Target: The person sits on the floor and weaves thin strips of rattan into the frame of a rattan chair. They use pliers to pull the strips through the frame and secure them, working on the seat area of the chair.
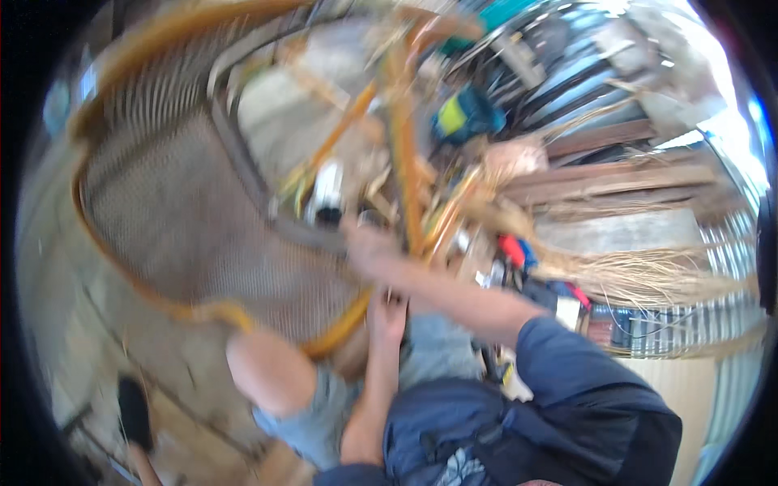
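Woven chair (186, 219): yellow-brown edging, ctr-left to upper left of pic.
R hand (371, 249): ctr, at chair's dark rim (312, 233); motion blur, can't say if fingers grip.
L hand (387, 316): just below R hand, nr chair's yellow edge; fingers look curled, hold unclear.
White cylinder (328, 185): upper ctr, dark end twd R hand.
Strands (632, 271): pale bundle, mid-right.

The head camera looks steeply down over the wearer's dark shirt (450, 417), facing the woven chair (170, 219) from nearby. Its wide fisheye view bends outlines inside a dark, rounded border.
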Motion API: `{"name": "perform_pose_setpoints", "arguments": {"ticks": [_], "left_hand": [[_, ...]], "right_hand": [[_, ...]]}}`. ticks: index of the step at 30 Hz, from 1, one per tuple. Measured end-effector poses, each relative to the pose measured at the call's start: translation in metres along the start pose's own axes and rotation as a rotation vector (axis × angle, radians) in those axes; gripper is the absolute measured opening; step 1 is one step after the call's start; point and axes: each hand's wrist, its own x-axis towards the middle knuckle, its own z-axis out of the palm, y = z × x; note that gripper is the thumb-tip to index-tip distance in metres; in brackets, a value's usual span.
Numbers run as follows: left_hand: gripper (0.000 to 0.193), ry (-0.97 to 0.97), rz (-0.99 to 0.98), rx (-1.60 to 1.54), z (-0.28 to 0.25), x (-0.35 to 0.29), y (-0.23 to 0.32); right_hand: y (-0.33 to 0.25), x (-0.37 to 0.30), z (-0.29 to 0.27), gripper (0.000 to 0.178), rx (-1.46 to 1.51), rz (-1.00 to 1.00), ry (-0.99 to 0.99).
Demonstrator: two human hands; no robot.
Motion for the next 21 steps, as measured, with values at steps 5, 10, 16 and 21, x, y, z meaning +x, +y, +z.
{"name": "perform_pose_setpoints", "arguments": {"ticks": [5,10,16,21], "left_hand": [[0.037,-0.084,0.072,0.056,-0.011,0.009,0.017],[0.032,-0.021,0.014,0.118,-0.012,0.001,0.013],[0.027,0.007,0.007,0.110,-0.019,0.007,0.017],[0.021,0.114,0.025,0.082,-0.024,0.010,0.016]], "right_hand": [[-0.003,-0.015,0.049,0.008,-0.286,-0.479,0.140],[-0.034,-0.041,-0.047,0.012,0.040,-0.249,-0.137],[-0.029,-0.031,-0.033,0.017,0.573,-0.043,0.047],[-0.048,-0.034,-0.047,0.031,0.990,0.263,0.000]]}}
